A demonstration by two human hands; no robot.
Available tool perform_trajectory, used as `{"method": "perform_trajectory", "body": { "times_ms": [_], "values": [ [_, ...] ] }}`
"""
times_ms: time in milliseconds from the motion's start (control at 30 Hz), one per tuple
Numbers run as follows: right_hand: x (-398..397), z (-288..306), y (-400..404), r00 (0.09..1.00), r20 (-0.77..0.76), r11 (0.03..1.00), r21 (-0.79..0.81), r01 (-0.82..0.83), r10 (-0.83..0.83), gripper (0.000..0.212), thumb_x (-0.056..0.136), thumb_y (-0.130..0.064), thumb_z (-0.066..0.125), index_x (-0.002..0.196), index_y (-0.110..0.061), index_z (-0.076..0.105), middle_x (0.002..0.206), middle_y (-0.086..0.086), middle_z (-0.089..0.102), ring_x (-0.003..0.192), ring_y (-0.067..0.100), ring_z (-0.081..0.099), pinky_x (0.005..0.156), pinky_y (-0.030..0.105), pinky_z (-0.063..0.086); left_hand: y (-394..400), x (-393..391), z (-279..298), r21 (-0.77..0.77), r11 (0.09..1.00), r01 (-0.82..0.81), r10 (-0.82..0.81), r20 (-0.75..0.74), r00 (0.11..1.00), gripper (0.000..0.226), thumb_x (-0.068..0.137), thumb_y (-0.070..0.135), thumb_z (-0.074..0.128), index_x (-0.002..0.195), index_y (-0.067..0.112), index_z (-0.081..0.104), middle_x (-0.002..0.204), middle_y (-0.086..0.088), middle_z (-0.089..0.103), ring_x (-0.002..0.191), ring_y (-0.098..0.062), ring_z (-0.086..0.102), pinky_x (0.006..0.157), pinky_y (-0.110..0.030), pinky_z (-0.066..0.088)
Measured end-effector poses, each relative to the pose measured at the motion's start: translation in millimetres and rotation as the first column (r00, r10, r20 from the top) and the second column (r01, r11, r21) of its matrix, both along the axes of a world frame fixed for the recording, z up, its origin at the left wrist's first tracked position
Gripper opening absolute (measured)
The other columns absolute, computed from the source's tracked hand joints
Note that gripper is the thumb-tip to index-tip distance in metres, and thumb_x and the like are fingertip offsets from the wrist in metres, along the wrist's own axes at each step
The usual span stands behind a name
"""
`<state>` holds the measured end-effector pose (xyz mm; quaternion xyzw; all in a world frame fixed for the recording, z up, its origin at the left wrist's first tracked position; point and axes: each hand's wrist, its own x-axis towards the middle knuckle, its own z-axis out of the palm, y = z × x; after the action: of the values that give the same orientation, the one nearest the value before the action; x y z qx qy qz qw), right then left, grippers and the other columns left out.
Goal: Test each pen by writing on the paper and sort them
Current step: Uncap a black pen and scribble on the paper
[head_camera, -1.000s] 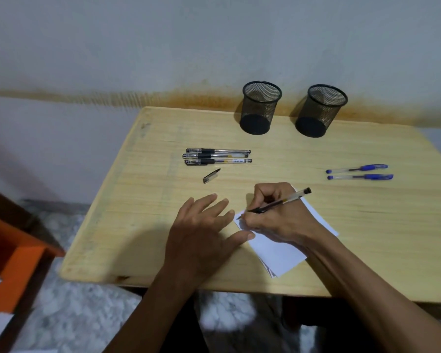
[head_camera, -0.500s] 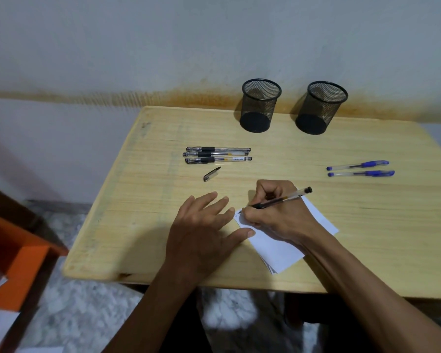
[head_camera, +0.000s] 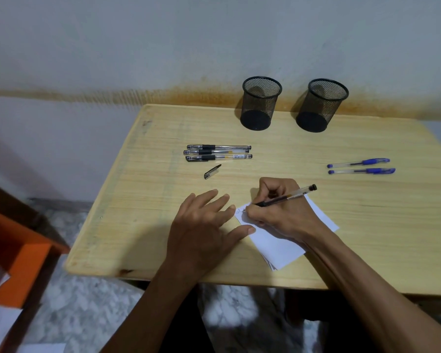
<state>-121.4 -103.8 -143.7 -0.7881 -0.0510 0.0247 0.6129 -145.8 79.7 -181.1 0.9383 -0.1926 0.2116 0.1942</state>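
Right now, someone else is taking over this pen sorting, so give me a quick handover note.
Right hand holds a black pen, tip on the paper. Left hand lies flat, thumb on the paper's edge.
Its cap lies loose nearby. Three black pens lie together; two blue pens lie to the right.
Both mesh cups look empty.
Left: finish this test, recap, test the rest, sort.

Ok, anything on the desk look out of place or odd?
Only the loose black pen cap, lying askew below the three neatly lined black gel pens; likely off the black pen in the right hand. Both black mesh cups stand upright.
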Motion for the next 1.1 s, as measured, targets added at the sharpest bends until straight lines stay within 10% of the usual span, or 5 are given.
{"method": "perform_trajectory", "body": {
  "times_ms": [1100],
  "values": [
    [-1.6, 8.9, -0.9, 0.997, -0.054, 0.993, 0.104, 0.051, -0.045, 0.029, 0.069, 0.023, 0.064, 0.06, 0.009, 0.04, 0.048, 0.022, 0.048, 0.044, 0.024, 0.044, 0.044, 0.031, 0.038, -0.3, 0.2, -3.1, 0.0, 1.0, -0.001, 0.001, 0.005, 1.0, 0.058, 0.082, 0.073, 0.054, 0.093, 0.022, 0.078, 0.114, 0.001, 0.073, 0.118, -0.022, 0.063, 0.098, -0.05, 0.046]
  ]
}}
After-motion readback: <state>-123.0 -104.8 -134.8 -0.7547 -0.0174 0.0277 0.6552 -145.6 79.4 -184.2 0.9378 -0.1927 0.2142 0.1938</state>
